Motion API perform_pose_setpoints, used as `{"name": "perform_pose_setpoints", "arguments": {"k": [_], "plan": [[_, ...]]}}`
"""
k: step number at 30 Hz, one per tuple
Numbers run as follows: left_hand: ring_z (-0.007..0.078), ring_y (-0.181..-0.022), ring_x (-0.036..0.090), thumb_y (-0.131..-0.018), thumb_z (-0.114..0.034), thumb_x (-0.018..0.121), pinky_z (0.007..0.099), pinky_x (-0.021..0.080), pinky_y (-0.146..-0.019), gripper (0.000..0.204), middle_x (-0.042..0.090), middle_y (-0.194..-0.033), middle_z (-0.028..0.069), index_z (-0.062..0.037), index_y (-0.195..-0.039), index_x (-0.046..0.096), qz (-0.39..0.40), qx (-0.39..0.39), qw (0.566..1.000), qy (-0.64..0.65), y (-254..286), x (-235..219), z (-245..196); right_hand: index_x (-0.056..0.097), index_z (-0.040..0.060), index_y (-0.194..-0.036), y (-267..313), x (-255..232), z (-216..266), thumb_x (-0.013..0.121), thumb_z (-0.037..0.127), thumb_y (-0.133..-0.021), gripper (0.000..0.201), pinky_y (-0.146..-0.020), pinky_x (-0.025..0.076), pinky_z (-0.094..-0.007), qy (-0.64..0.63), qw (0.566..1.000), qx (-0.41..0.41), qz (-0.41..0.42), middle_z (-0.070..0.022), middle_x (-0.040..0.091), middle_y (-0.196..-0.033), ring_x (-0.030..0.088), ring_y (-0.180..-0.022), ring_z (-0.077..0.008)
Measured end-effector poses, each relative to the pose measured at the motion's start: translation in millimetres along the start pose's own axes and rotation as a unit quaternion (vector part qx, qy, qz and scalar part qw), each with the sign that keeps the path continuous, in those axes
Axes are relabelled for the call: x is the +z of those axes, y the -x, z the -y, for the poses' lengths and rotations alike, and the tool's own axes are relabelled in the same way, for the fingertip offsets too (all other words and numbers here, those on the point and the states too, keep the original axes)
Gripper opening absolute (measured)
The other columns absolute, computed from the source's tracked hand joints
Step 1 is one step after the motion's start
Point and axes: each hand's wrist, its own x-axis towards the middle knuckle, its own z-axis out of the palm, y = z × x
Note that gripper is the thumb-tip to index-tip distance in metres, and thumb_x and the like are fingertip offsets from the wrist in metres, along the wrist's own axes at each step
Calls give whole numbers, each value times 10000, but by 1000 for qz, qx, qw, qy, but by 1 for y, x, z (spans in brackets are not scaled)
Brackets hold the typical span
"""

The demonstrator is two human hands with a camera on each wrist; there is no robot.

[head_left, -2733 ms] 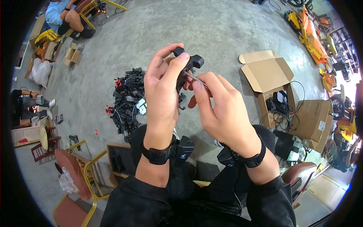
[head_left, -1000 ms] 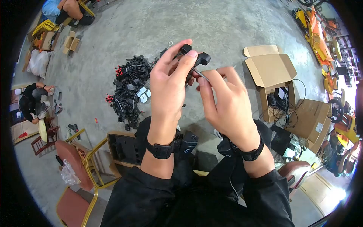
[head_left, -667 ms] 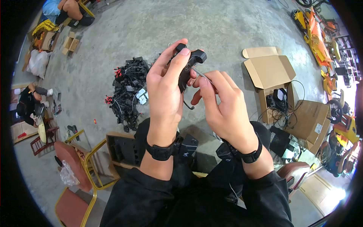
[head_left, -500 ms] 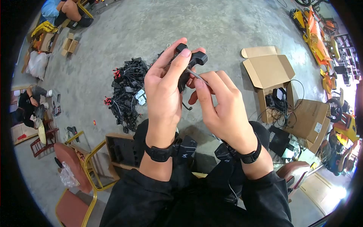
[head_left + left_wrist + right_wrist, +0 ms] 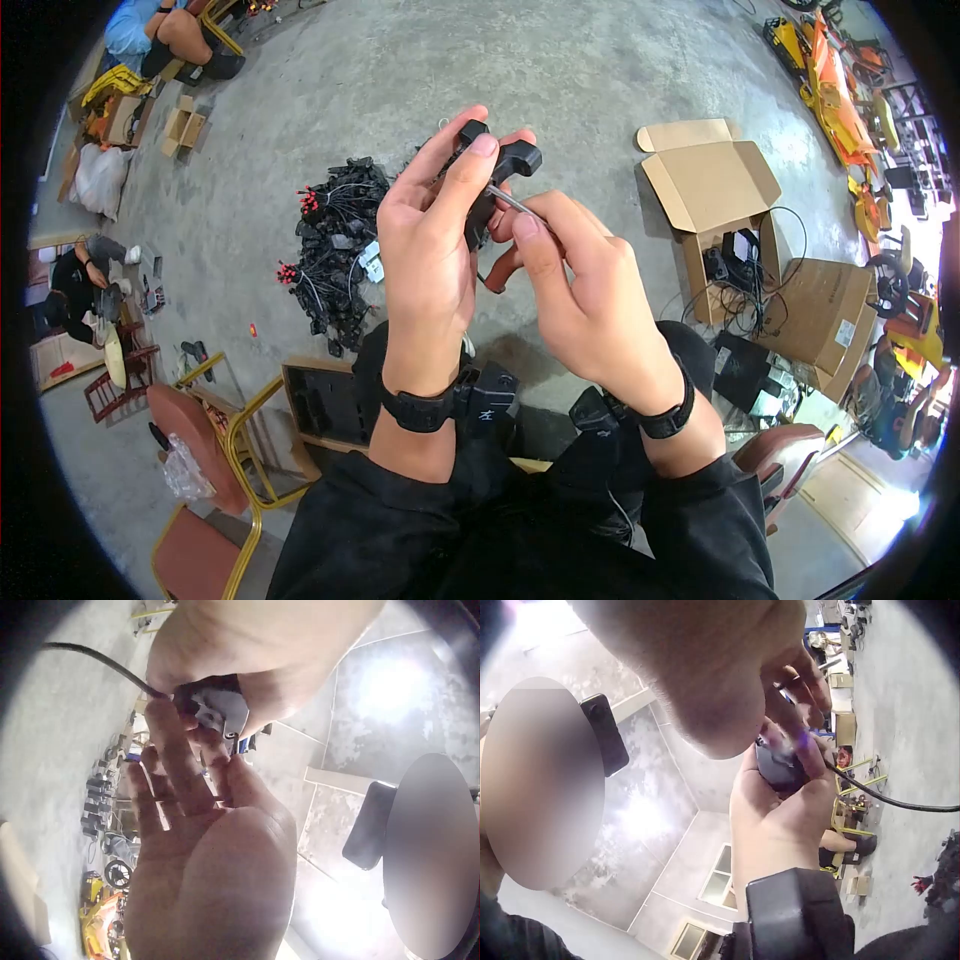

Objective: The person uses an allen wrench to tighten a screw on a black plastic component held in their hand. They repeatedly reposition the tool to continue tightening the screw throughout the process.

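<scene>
Upright in front of the body, my left hand point(image 5: 430, 225) grips a small black plastic part point(image 5: 519, 158) with two blocky ends, thumb on its face and fingers behind it. Between thumb and forefinger, my right hand point(image 5: 595, 285) pinches a thin grey metal rod point(image 5: 514, 203). Its far end meets the part's face just below the left thumb; that tip is hidden. In the left wrist view, a smooth dark face of the part point(image 5: 221, 705) shows between both hands. A black cable point(image 5: 892, 800) runs away from the part in the right wrist view.
On the concrete floor lies a heap of black parts point(image 5: 345, 250) with red-tipped wires. An open cardboard box point(image 5: 705, 285) with cables stands at right, beside a closed carton point(image 5: 820, 315). A gold-framed chair point(image 5: 200, 435) is at lower left. Other people sit farther off.
The left hand keeps its hold on the part. The right hand has shifted slightly with the rod, whose angle varies a little. A hooked black end below the part is now covered by right-hand fingers.
</scene>
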Motion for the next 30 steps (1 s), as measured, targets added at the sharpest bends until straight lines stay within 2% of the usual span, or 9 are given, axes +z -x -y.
{"name": "perform_pose_setpoints", "arguments": {"k": [2,9,11,15,18,20,24,26,30], "plan": [[71,-633,553,-913,-134,639,213,439,-571,385,701,-1004,172,53,-1236,544,-2,2,1000,1,-2,-1,3,586,-10,-955,-2,1,-11,572,85,-911,106,-664,482,-408,163,972,-159,-48,-123,629,-684,587,-770,-301],[98,-745,624,-945,-128,565,224,518,-662,356,669,-1069,176,52,-1251,537,17,10,999,-37,-3,-5,4,585,-13,-968,-5,-2,-14,577,92,-911,120,-662,485,-412,371,880,-281,-91,-121,628,-680,593,-775,-304],[97,-744,623,-943,-138,570,224,518,-658,362,669,-1069,178,46,-1254,537,17,8,999,-41,-2,-4,2,585,-16,-992,-2,2,-13,574,89,-913,132,-657,490,-411,151,977,-143,-47,-129,626,-680,605,-784,-310],[93,-733,614,-937,-164,581,219,511,-638,377,667,-1067,181,32,-1258,539,11,8,999,-35,0,-3,1,593,-18,-948,2,-5,10,511,87,-970,135,-667,499,-322,-88,989,112,50,-135,651,-801,672,-704,-213],[95,-728,614,-938,-141,576,219,511,-645,363,668,-1062,178,33,-1255,541,18,5,1000,-12,-2,-6,2,594,-16,-951,2,0,-7,498,91,-980,146,-671,500,-319,26,1000,-13,8,-125,647,-805,676,-671,-188],[99,-733,618,-938,-128,576,221,512,-654,359,667,-1064,176,35,-1255,539,19,4,1000,-11,-3,-7,2,597,-14,-979,-2,2,-12,577,86,-904,127,-687,480,-399,122,982,-139,-41,-103,617,-658,589,-782,-302],[113,-762,631,-935,-97,575,229,518,-687,345,664,-1064,171,45,-1247,538,18,0,1000,-19,-3,-7,2,609,-2,-969,-4,0,-13,597,93,-887,126,-716,463,-386,218,953,-201,-58,-90,612,-642,576,-785,-276],[111,-760,627,-935,-97,577,228,517,-684,343,662,-1066,169,44,-1245,539,7,3,1000,-23,-3,-5,4,615,9,-973,-6,-1,-16,607,100,-876,133,-735,451,-372,356,888,-277,-90,-83,614,-641,574,-796,-255],[70,-687,566,-916,-111,628,208,439,-583,352,696,-1003,166,27,-1230,547,-14,5,1000,-26,-3,-3,2,615,-1,-999,-4,-1,-8,593,101,-892,150,-707,461,-384,331,903,-262,-76,-88,612,-635,579,-783,-262]]}}
